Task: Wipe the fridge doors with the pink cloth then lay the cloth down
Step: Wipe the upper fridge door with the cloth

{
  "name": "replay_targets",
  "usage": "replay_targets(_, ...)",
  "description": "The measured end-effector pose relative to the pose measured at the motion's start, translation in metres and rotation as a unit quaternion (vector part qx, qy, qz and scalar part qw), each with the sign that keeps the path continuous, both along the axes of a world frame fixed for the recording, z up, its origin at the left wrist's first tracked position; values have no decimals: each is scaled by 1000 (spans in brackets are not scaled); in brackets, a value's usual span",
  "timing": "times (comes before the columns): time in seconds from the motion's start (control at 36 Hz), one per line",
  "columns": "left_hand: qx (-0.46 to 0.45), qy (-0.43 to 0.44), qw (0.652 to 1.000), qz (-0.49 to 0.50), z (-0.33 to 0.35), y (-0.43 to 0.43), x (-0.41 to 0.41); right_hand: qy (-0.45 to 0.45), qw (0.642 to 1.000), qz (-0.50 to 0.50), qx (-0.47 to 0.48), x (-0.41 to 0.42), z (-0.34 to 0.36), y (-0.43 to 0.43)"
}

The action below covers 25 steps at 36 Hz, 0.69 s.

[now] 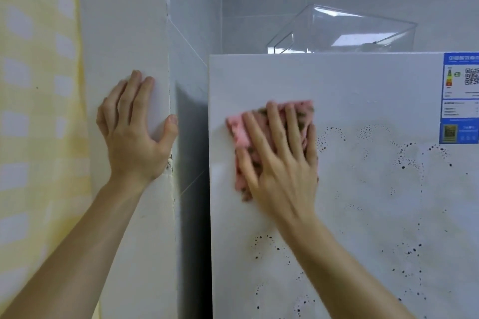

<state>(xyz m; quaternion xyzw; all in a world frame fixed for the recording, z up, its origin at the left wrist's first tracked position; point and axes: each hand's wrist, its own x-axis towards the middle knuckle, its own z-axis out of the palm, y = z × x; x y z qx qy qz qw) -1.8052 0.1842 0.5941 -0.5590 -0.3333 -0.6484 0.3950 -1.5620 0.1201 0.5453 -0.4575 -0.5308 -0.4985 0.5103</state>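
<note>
The white fridge door (363,202) fills the right half of the view, with dark specks scattered across it. My right hand (280,153) presses the pink cloth (239,132) flat against the door near its upper left corner, fingers spread and straight. The cloth is stained dark in places and is blurred. My left hand (134,132) rests flat on the white wall corner (124,33) to the left of the fridge, thumb hooked round the edge.
A clear plastic box (344,31) stands on top of the fridge. A blue energy label (460,98) is stuck at the door's upper right. A yellow checked curtain (36,111) hangs at far left. A dark gap (191,163) separates wall and fridge.
</note>
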Motion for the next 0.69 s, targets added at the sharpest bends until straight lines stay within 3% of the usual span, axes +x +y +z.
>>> replay_targets(0.19, -21, 18, 1000, 7, 1, -6, -4, 26, 1000, -13, 10, 2, 72, 7)
replay_targets(0.36, -28, 23, 999, 17, -2, -12, 2, 62, 997, -17, 34, -2, 42, 9)
replay_targets(0.56, -22, 43, 998, 35, -6, -13, 5, 53, 998, -9, -15, 14, -38, -1)
replay_targets(0.69, -50, 28, 998, 17, -11, -10, 5, 35, 999, -6, -35, 26, -48, -6)
